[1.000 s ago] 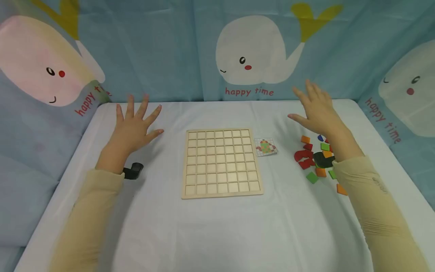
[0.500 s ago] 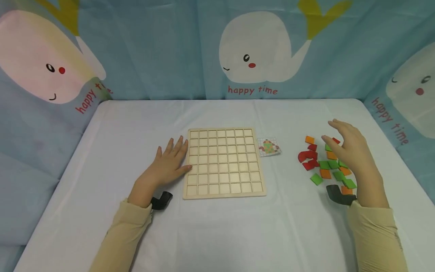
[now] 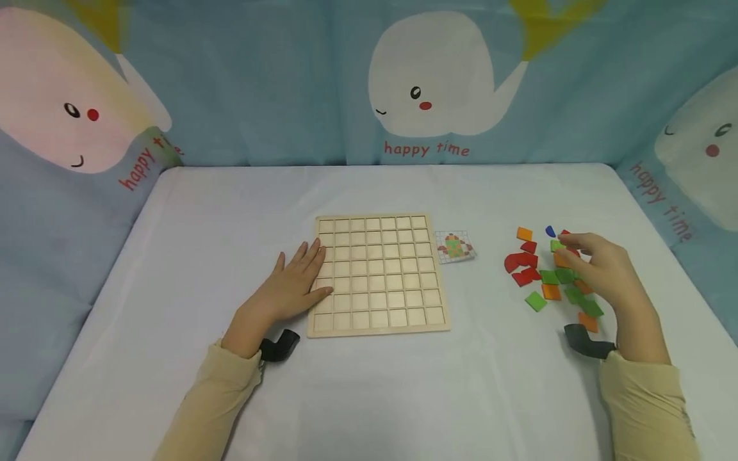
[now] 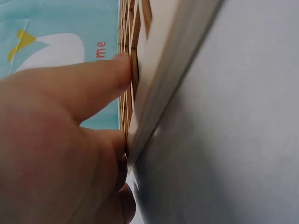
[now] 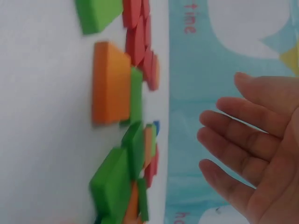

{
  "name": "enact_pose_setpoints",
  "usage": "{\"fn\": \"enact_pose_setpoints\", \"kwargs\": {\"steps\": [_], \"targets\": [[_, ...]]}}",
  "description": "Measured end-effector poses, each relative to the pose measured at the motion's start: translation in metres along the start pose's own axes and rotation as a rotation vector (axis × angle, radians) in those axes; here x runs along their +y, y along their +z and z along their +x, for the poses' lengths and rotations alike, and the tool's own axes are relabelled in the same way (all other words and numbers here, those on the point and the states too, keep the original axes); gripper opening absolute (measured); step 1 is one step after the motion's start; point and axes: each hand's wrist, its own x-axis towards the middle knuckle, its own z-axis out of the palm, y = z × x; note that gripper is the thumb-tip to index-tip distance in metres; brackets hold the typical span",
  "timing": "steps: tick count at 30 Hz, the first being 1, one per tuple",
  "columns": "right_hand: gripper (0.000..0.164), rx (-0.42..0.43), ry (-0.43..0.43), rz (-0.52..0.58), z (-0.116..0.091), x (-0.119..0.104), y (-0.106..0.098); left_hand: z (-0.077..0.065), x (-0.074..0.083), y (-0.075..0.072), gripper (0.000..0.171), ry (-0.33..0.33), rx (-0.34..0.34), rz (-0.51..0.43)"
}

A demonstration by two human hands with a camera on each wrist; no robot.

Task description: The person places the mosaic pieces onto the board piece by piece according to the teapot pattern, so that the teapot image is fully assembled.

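My left hand (image 3: pixel 282 291) lies with straight fingers over the left edge of a square wooden grid board (image 3: pixel 377 282). In the left wrist view the thumb (image 4: pixel 100 86) and a finger touch the board's rim (image 4: pixel 163 56). On the right, my right hand (image 3: pixel 605 269) hovers with relaxed fingers over a scatter of coloured tiles and holds nothing. Among them are a green tile (image 3: pixel 536 301), an orange tile (image 3: pixel 551 292), red tiles (image 3: pixel 521 260) and a small blue piece (image 3: pixel 550 231). The right wrist view shows the palm (image 5: pixel 275 163) apart from an orange tile (image 5: pixel 111 84).
Beside the board's right edge lies a small picture card (image 3: pixel 455 246) with a coloured figure on a grid. A white cloth (image 3: pixel 380 397) covers the table. Behind it hangs a blue whale-print curtain (image 3: pixel 277 96). Each wrist carries a black mount (image 3: pixel 280 346).
Both hands have come down and back from the far part of the table. The left moved right onto the board's edge; the right moved rightward, then lowered over the tiles.
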Motion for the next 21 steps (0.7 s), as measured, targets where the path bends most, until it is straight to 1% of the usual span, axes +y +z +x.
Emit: {"fn": "enact_pose_setpoints", "kwargs": {"steps": [1, 4, 5, 6, 7, 9, 15, 21], "targets": [[0.052, -0.019, -0.016, 0.027, 0.002, 0.003, 0.002, -0.002, -0.001, 0.0, 0.076, -0.011, 0.0, 0.004], [0.052, -0.03, 0.008, 0.063, 0.011, 0.008, 0.013, -0.009, -0.007, 0.0, 0.077, -0.049, -0.006, 0.017], [0.052, -0.04, 0.002, 0.084, 0.013, 0.011, 0.015, -0.01, -0.008, 0.0, 0.077, -0.055, -0.007, 0.016], [0.051, -0.041, 0.014, 0.088, 0.013, 0.013, 0.016, -0.011, -0.009, 0.001, 0.077, -0.056, -0.007, 0.014], [0.051, -0.053, 0.019, 0.116, 0.012, 0.014, 0.016, -0.011, -0.009, 0.001, 0.077, -0.055, -0.01, 0.012], [0.047, -0.06, 0.053, 0.108, 0.01, 0.017, 0.016, -0.01, -0.009, 0.003, 0.077, -0.043, -0.009, 0.004], [0.04, -0.121, 0.098, 0.131, 0.001, 0.022, 0.007, -0.001, -0.006, 0.007, 0.077, -0.02, 0.0, 0.007], [0.036, -0.14, 0.141, 0.111, -0.004, 0.034, 0.004, 0.008, -0.002, 0.01, 0.077, 0.002, -0.018, -0.009]]}}
